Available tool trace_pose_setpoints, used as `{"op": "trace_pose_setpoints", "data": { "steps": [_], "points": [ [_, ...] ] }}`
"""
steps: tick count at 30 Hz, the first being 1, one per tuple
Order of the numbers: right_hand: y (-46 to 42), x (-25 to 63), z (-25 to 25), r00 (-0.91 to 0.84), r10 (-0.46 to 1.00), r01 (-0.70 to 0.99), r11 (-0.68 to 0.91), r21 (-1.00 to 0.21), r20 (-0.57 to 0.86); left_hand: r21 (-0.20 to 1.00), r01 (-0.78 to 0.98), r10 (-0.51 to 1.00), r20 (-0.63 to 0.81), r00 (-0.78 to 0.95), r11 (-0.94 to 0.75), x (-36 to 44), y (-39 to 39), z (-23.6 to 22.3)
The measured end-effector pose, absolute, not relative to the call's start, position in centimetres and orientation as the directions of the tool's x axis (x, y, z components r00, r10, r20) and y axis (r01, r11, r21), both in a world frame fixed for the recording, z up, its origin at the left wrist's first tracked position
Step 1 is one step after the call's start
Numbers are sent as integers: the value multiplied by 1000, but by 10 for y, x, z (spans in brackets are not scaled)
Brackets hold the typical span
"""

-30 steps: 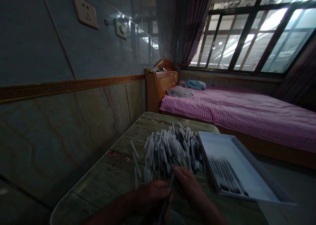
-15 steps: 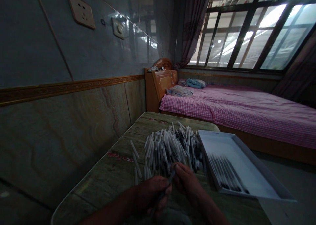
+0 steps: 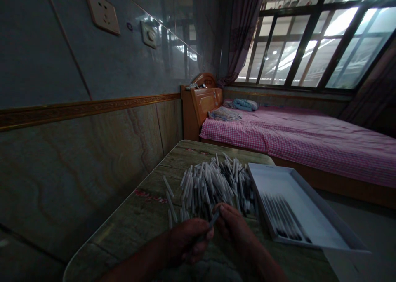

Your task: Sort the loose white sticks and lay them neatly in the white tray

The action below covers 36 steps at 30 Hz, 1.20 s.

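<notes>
My left hand [image 3: 192, 237] is closed around a slim grey pen [image 3: 214, 219], its lower part hidden in the palm. My right hand [image 3: 232, 222] pinches the pen's upper end between thumb and fingers. Just beyond both hands lies a loose pile of whitish pens [image 3: 206, 183], some showing dark ends. A few stray pens [image 3: 171, 205] rest left of the pile. To the right, a shallow white box [image 3: 321, 203] holds a row of pens [image 3: 283, 216] side by side, dark ends toward me.
Everything lies on a marble-patterned table [image 3: 133, 228] with rounded corners. A tiled wall [image 3: 77, 150] runs close along its left. Behind the table stands a bed [image 3: 278, 129] with a pink checked sheet. The box overhangs the table's right edge.
The left hand has shifted very slightly left and up. Both hands keep hold of the same pen; the pile and the box look the same.
</notes>
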State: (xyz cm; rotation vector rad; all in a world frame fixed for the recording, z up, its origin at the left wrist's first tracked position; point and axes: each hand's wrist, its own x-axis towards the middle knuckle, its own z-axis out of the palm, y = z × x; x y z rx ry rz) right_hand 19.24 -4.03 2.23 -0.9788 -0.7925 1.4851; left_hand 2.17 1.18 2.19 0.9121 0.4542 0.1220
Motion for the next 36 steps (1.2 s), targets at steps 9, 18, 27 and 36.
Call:
{"op": "trace_pose_setpoints", "data": {
  "steps": [9, 18, 27, 36],
  "points": [
    [-40, 204, 22, 258, 964, -126, -37, -991, -69, 734, -124, 467, -283, 837, 667, 24, 17, 23],
    [-56, 224, 22, 261, 953, 837, -146, -527, 151, 553, -592, 800, -280, 530, 586, 19, 37, 18],
    [-40, 210, 20, 226, 968, 948, -192, -254, 111, 676, -558, 866, -269, 421, 482, 28, 33, 21],
    [-49, 219, 16, 310, 921, 794, -114, -597, 237, 688, -563, 881, -269, 388, 458, 32, 30, 16]
  ]
}}
